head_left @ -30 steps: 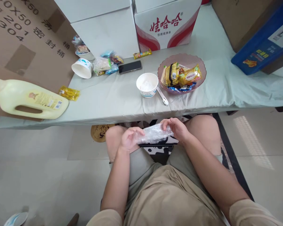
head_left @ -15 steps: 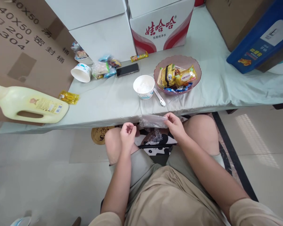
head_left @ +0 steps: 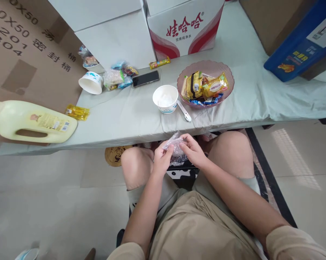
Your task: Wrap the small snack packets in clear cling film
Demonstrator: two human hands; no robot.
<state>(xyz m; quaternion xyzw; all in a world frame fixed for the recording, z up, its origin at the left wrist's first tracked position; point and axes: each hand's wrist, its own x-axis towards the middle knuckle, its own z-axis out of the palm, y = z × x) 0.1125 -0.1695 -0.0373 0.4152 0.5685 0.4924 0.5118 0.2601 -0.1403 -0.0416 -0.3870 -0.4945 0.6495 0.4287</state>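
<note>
A crumpled clear plastic wrapper (head_left: 175,141) is stretched between my hands, just in front of the table edge and above my lap. My left hand (head_left: 163,156) pinches its left side between thumb and fingers. On the other side, my right hand (head_left: 192,150) is closed on the wrapper too. Nearest to them on the table stands a white paper cup (head_left: 165,99) with something clear and crumpled inside. A small white cutter-like tool (head_left: 184,111) lies beside the cup, close to the pink glass bowl (head_left: 227,74) of packaged snacks.
Another paper cup (head_left: 91,83) lies tilted near loose snack packets (head_left: 114,78) and a phone (head_left: 146,78). A pale yellow bottle (head_left: 43,122) lies at left, by a yellow packet (head_left: 77,112). Behind stand a white carton (head_left: 186,30) and a blue jug (head_left: 292,54).
My left hand has moved right and taken hold of the plastic wrapper, which earlier hung from my right hand alone. My right hand has shifted slightly left, and the wrapper is now bunched up.
</note>
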